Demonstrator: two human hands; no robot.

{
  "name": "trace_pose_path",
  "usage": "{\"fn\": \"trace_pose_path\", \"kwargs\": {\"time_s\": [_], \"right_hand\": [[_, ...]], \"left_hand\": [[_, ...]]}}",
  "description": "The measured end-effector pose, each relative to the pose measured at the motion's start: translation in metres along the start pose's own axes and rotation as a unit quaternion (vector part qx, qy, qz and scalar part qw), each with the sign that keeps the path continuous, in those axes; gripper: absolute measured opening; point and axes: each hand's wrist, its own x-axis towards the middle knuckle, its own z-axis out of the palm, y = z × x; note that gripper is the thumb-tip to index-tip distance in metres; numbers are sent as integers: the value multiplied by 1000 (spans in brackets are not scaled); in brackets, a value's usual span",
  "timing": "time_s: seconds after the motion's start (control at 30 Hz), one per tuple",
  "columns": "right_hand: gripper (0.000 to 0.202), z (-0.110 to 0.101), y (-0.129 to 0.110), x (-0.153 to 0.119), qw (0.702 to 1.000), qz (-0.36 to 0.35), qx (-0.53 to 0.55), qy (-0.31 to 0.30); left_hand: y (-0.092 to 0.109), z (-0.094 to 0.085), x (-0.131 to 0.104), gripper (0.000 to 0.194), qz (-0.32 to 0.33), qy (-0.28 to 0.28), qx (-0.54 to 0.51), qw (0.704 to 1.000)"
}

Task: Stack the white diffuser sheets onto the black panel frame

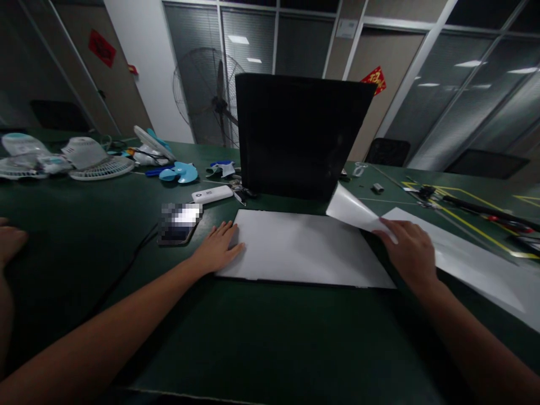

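Observation:
A flat white panel (299,247) with thin dark edges lies on the green table. My left hand (216,247) rests with spread fingers on the panel's left edge and holds nothing. At the panel's back right corner, my right hand (409,247) pinches a curled white sheet (352,208), which rises off the surface. Right of the panel and partly behind my right hand lie more large white sheets (476,264). A large black panel (301,135) stands upright just behind the white one.
A phone (179,225) with a cable and a white device (212,194) lie left of the panel. Fan parts (97,160) and blue blades (179,172) sit at the back left. Another person's hand (10,242) shows at the left edge. Black rods (485,208) lie far right.

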Motion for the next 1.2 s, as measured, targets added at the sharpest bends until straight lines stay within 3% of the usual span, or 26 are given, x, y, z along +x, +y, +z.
{"fn": "trace_pose_path", "kwargs": {"time_s": [0.1, 0.2, 0.3, 0.37, 0.43, 0.5, 0.57, 0.63, 0.73, 0.8, 0.93, 1.2], "right_hand": [[52, -3, -51, -8, 991, -84, 86, -63], [47, -3, -93, -22, 962, -156, 160, -155], [45, -4, -119, -34, 927, -191, 202, -253], [47, -3, -125, -37, 914, -193, 221, -280], [51, -1, -120, -34, 917, -178, 230, -272], [53, 5, -101, -25, 940, -142, 200, -236], [59, 14, -70, -14, 971, -84, 116, -191], [71, 23, -32, -6, 983, -1, 15, -184], [90, 32, 17, -1, 952, 151, -65, -257], [95, 31, 31, -1, 928, 204, -75, -302], [95, 24, 16, -1, 925, 209, -67, -310], [103, 16, -34, -8, 942, 141, -60, -299]], "left_hand": [[-1, 1, 0, 85, 2, 3, -4, 1000], [-1, 3, -1, 86, 0, -1, 1, 1000], [0, 2, -1, 84, 0, -5, 8, 1000], [1, 2, -1, 83, 3, -4, 6, 1000], [1, 1, -1, 83, 4, -2, 0, 1000], [1, 2, -1, 83, 5, 2, -5, 1000], [-1, 3, -1, 83, 6, 4, -8, 1000], [-2, 5, 0, 84, 7, 6, -10, 1000], [-3, 7, 1, 85, 5, 10, -11, 1000], [-3, 6, 0, 86, 3, 5, -11, 1000], [-2, 5, 0, 87, 8, -2, -11, 1000], [-4, 4, 0, 91, 10, -3, -22, 1000]]}}
